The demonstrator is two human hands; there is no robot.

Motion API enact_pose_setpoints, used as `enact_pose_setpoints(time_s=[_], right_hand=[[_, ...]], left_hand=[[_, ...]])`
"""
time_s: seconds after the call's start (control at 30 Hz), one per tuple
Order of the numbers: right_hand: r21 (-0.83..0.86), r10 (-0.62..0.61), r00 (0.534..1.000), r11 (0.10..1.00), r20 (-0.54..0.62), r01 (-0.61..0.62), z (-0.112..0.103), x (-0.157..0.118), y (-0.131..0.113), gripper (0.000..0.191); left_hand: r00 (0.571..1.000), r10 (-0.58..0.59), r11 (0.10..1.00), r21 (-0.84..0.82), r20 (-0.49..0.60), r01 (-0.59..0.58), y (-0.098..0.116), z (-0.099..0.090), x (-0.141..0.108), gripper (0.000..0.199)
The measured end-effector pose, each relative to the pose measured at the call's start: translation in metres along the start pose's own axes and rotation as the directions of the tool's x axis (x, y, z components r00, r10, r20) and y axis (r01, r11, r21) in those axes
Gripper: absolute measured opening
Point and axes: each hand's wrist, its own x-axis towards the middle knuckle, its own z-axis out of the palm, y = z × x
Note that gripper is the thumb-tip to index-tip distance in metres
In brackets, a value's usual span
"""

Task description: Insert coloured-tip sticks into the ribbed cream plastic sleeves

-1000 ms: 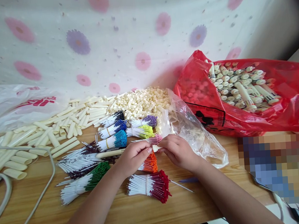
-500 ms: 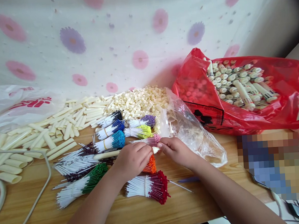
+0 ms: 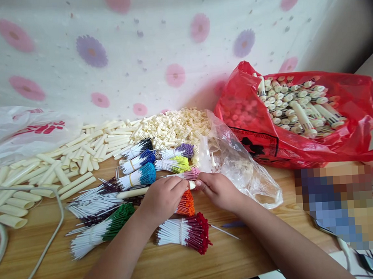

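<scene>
My left hand (image 3: 166,197) is closed round a cream pen barrel (image 3: 131,193), which sticks out to its left. Between my two hands a short pale end piece (image 3: 192,184) shows at the barrel's right end. My right hand (image 3: 216,190) pinches at that end with thumb and finger; the fingertips partly hide what they grip. Beneath and around the hands lie bundles of pen refills: orange-tipped (image 3: 186,204), red-tipped (image 3: 197,235), green-tipped (image 3: 116,223), light-blue-tipped (image 3: 144,175), pink-tipped (image 3: 188,174) and several more.
Loose cream barrels (image 3: 76,154) spread over the left of the wooden table (image 3: 169,271). Small slotted cream parts (image 3: 176,125) are heaped at the back, beside a clear plastic bag (image 3: 242,169). A red bag (image 3: 244,110) with many pens stands back right. A pale cable (image 3: 57,223) crosses the left.
Hardly anything differs. My right hand's fingertips have shifted very slightly at the barrel's end; my left hand stays in place round the barrel.
</scene>
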Motion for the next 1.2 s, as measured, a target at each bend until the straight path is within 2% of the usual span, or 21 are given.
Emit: enact_pose_setpoints(time_s=[0.1,0.2,0.27,0.37,0.47,0.63,0.7,0.93,1.07,1.2], right_hand=[[-0.027,0.008,1.000,1.000,0.008,-0.008,-0.0004,0.0008,-0.0011,0.034],[-0.101,0.024,0.999,0.994,-0.046,-0.029,-0.0002,0.0000,-0.0016,0.031],[-0.152,0.019,0.997,0.988,-0.081,-0.031,0.0003,-0.0009,-0.0018,0.030],[-0.195,-0.013,0.995,0.981,-0.096,-0.006,0.0011,-0.0016,-0.0021,0.032],[-0.201,-0.030,0.995,0.980,-0.095,0.010,0.0015,-0.0012,-0.0023,0.033],[-0.140,-0.013,0.997,0.990,-0.074,0.003,0.0001,0.0001,-0.0021,0.031],[-0.086,0.009,0.998,0.996,-0.061,-0.014,-0.0005,0.0005,-0.0021,0.030],[0.166,0.054,0.998,0.985,0.011,-0.056,-0.0016,0.0025,-0.0027,0.030],[0.283,0.045,0.998,0.957,0.045,-0.056,-0.0004,0.0039,0.0002,0.031],[0.366,0.039,0.999,0.930,0.030,-0.047,0.0014,0.0046,0.0015,0.031]], left_hand=[[1.000,-0.007,1.000,0.008,-0.017,0.007,-0.0001,0.0022,0.0005,0.024],[0.987,-0.160,0.975,-0.153,0.024,0.162,0.0015,0.0014,0.0031,0.021],[0.961,-0.262,0.912,-0.302,0.085,0.276,0.0028,-0.0009,0.0052,0.020],[0.924,-0.335,0.800,-0.463,0.186,0.383,0.0039,-0.0049,0.0071,0.019],[0.902,-0.372,0.743,-0.512,0.221,0.432,0.0043,-0.0061,0.0077,0.016],[0.869,-0.451,0.707,-0.512,0.206,0.488,0.0067,-0.0023,0.0075,0.014],[0.870,-0.453,0.720,-0.495,0.194,0.486,0.0076,-0.0006,0.0070,0.014],[0.949,-0.314,0.873,-0.386,0.022,0.297,0.0067,0.0011,0.0037,0.015],[0.967,-0.253,0.911,-0.335,0.008,0.241,0.0079,-0.0010,0.0036,0.016],[0.972,-0.236,0.927,-0.299,0.011,0.228,0.0070,-0.0019,0.0039,0.018]])
